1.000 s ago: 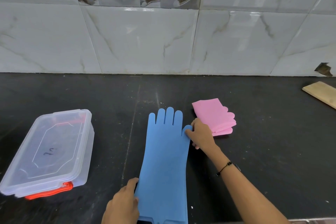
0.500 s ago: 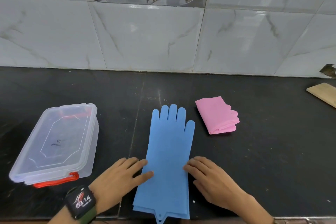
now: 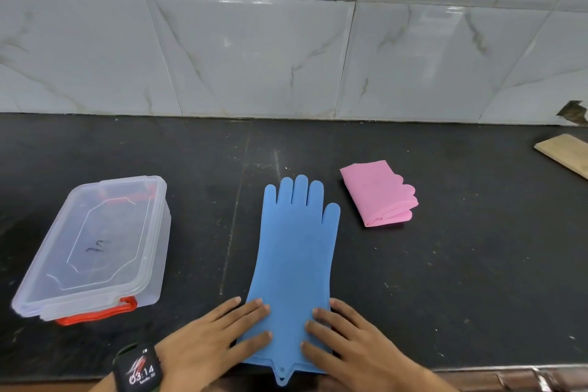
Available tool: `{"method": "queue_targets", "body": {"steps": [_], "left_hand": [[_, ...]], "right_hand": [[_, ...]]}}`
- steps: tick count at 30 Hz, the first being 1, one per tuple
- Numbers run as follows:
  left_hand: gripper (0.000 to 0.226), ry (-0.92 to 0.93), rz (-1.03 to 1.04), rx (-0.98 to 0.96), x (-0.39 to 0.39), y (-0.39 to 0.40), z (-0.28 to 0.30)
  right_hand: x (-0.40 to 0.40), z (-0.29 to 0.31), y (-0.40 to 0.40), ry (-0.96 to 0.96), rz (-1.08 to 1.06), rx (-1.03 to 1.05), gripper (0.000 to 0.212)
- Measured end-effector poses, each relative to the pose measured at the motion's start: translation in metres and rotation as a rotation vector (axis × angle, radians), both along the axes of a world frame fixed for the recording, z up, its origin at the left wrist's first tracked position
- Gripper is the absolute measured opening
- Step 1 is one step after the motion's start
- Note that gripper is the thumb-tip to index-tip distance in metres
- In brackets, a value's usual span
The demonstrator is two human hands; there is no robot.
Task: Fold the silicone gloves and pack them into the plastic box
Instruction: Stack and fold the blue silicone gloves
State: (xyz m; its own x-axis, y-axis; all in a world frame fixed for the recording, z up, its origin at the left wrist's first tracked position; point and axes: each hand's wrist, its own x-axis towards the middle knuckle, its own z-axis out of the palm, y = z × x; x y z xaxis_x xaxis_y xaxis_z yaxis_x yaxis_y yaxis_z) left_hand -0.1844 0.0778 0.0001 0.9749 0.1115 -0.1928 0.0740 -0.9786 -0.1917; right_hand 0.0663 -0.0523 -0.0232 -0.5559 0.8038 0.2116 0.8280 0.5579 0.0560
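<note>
blue glove (image 3: 297, 267) flat on table (image 3: 445, 280), long axis running straight away from me, cuff nearest; left hand (image 3: 219, 344) and right hand (image 3: 346, 344) fingers spread flat on cuff corners, gripping nothing; guessing fold goes cuff toward fingertips; pink glove (image 3: 378, 194) folded, box (image 3: 92, 248) lidded at left

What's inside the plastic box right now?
Through the clear lid, the plastic box looks empty, apart from a dark scribble, apparently on the lid. The blue glove and folded pink glove lie outside on the counter.

Left hand (image 3: 210, 347) and right hand (image 3: 353, 344) — flat, palms down, fingers spread.
</note>
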Motion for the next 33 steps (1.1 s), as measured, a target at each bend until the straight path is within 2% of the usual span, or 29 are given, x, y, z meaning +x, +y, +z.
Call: {"method": "queue_targets", "body": {"steps": [2,5,8,10,13,14,16,18,21,24,27,29,31,33], "left_hand": [[0.042,-0.010,0.030,-0.070,0.000,-0.001,-0.001],[0.042,-0.153,0.101,-0.219,0.006,0.003,0.007],[0.043,-0.351,0.366,-0.631,0.016,0.013,0.013],[0.047,-0.419,0.524,-0.871,0.024,0.020,0.017],[0.054,-0.415,0.625,-1.023,0.038,0.034,0.022],[0.048,-0.448,0.668,-1.040,0.043,0.038,0.021],[0.026,-0.594,0.817,-1.029,0.054,0.046,0.017],[0.015,-0.686,0.952,-0.959,0.065,0.050,0.011],[0.029,-0.696,1.001,-0.720,0.078,0.047,0.004],[0.047,-0.613,0.776,-0.379,0.079,0.046,0.002],[0.049,-0.550,0.422,-0.148,0.066,0.057,-0.003],[0.059,-0.427,0.308,-0.075,0.057,0.065,-0.007],[0.069,-0.328,0.276,-0.087,0.052,0.070,-0.011],[0.072,-0.278,0.258,-0.053,0.050,0.073,-0.013]], "right_hand": [[-0.012,0.001,0.007,0.145,-0.055,0.058,0.025],[-0.012,0.012,0.022,0.312,-0.134,-0.003,0.024],[-0.004,0.022,0.041,0.650,-0.364,-0.206,0.022],[-0.001,0.026,0.059,0.877,-0.515,-0.249,0.019],[0.005,0.026,0.087,1.027,-0.741,-0.280,0.028],[0.008,0.024,0.094,1.035,-0.789,-0.333,0.025],[0.011,0.021,0.105,0.974,-0.839,-0.405,0.020],[0.011,0.019,0.111,0.779,-0.865,-0.357,0.021],[0.008,0.012,0.115,0.425,-0.892,-0.278,0.021],[0.007,0.009,0.110,0.210,-0.887,-0.209,0.023],[0.019,0.006,0.098,0.073,-0.688,0.104,0.025],[0.033,-0.003,0.089,-0.004,-0.440,0.260,0.026],[0.049,-0.009,0.080,-0.063,-0.230,0.260,0.036],[0.060,-0.008,0.074,-0.135,-0.118,0.183,0.044]]}}
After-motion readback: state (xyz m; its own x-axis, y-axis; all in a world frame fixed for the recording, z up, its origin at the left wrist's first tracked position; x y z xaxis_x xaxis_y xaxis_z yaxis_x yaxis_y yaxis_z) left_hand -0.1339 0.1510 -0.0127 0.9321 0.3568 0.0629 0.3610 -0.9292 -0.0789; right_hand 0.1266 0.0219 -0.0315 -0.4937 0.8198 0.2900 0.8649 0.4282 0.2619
